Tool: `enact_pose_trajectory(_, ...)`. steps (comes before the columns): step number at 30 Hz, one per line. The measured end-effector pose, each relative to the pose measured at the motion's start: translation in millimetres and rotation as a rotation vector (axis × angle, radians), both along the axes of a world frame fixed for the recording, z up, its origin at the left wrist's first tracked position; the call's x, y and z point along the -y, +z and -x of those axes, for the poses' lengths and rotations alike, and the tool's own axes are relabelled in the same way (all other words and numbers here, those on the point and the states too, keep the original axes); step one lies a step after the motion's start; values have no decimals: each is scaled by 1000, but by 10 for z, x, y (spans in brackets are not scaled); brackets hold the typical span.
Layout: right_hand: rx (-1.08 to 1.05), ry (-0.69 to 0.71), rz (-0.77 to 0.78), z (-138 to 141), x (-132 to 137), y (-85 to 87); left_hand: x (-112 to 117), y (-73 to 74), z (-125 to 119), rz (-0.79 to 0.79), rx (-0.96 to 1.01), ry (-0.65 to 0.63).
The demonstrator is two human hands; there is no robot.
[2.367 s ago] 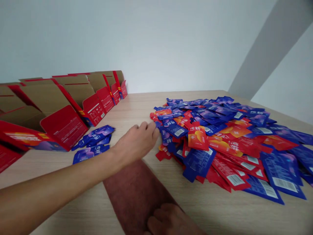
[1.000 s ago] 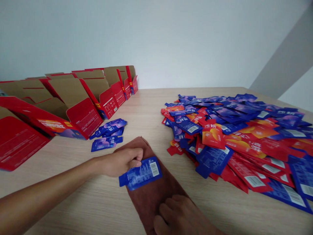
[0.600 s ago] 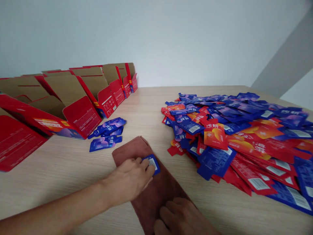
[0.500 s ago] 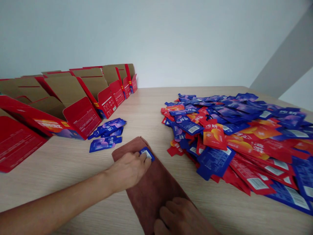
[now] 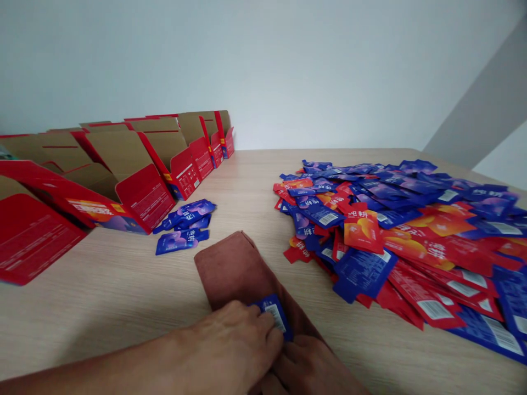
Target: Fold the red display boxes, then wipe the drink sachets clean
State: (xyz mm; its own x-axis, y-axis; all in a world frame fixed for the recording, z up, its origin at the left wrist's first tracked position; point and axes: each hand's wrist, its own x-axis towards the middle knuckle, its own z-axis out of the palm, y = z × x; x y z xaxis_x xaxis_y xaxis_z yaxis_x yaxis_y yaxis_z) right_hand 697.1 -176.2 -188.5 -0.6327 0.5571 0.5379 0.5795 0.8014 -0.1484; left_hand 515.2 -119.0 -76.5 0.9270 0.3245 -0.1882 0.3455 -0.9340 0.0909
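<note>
My left hand [image 5: 242, 340] is closed with its fingers pinching a blue sachet [image 5: 276, 312] whose white barcode label faces up. The sachet lies over a reddish-brown cloth [image 5: 228, 263], folded into a long strip on the table. Curled fingers of my right hand [image 5: 313, 362] grip the lower part of this cloth, right beside the sachet's near edge; the fingertips are partly hidden. The two hands touch or nearly touch. Beyond the cloth, to the left, sits a small group of blue sachets [image 5: 179, 241].
A large heap of blue and red sachets [image 5: 366, 230] spreads over the right side of the table [image 5: 251, 181]. Along the left stand several red cardboard boxes [image 5: 150, 200] in rows, their flaps raised. A pale wall [image 5: 263, 71] rises behind.
My left hand has drawn back along the cloth toward me with the blue sachet, coming up against my right hand. The cloth's far end is now uncovered.
</note>
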Motion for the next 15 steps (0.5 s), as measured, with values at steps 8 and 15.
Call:
enact_pose_trajectory(8, 98, 13, -98, -29, 25, 10, -1007, 279, 328, 486, 152, 341)
enact_pose_trajectory(15, 278, 218, 125, -189, -91, 334, -861, 53, 402, -8, 54, 395)
